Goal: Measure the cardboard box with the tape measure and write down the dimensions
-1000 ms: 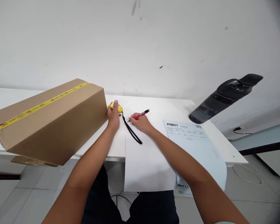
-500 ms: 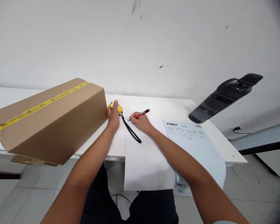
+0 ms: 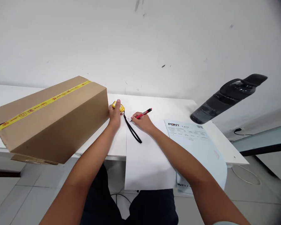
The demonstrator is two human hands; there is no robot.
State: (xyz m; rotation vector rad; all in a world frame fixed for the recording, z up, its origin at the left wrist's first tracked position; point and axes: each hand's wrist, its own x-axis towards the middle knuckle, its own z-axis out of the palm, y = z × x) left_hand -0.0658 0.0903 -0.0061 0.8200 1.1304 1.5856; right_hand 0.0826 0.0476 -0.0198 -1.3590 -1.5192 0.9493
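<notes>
A red-and-black pen slants over the upper left corner of a white sheet of paper, gripped in the fingers of a person's right hand; whether its tip meets the page is too small to tell. Just to the left, the left hand grasps a yellow tape measure, thumb on top, its black strap looping down across the sheet. The paper's lower end hangs past the front edge of the white tabletop. Beside the left hand sits a cardboard box, sealed with yellow printed tape and jutting over the same edge. At right, pale blue forms headed "PONY" lie partly behind the right forearm, with a dark bottle beyond them. A scuffed white wall rises behind.
</notes>
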